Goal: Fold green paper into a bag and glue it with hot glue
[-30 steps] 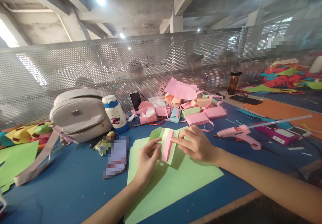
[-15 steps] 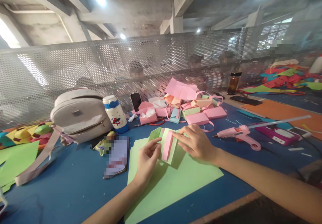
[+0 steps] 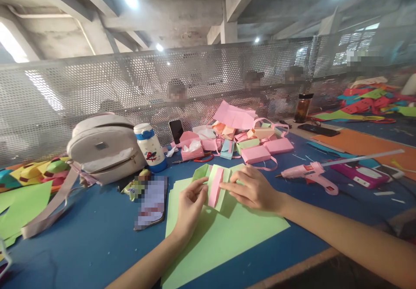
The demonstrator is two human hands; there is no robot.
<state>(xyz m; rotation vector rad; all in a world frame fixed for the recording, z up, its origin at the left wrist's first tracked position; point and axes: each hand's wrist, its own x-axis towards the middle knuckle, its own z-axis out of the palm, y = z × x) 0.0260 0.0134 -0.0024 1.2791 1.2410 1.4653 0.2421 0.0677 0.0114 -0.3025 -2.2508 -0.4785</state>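
A small folded green paper box [image 3: 223,197] is raised slightly over a stack of light green paper sheets [image 3: 224,245]. Down its face runs a pink paper strip [image 3: 216,189]. From the left, my left hand [image 3: 192,200] grips the box, thumb in front and fingers at its upper edge. My right hand [image 3: 255,189] is closed at the box's right side, its fingertips touching the edge of the strip. The parts of the fingers behind the paper are hidden.
Right of my hands lies a pink glue gun [image 3: 308,174] with a long glue stick. Pink paper boxes [image 3: 256,154] are heaped behind. A phone [image 3: 151,204], a bottle [image 3: 150,148] and a white backpack [image 3: 105,150] stand or lie left. A perforated metal screen [image 3: 130,85] backs the table.
My right fingertips have slid down along the pink strip. The strip's edges look straighter and flatter against the box. My left hand keeps its place.
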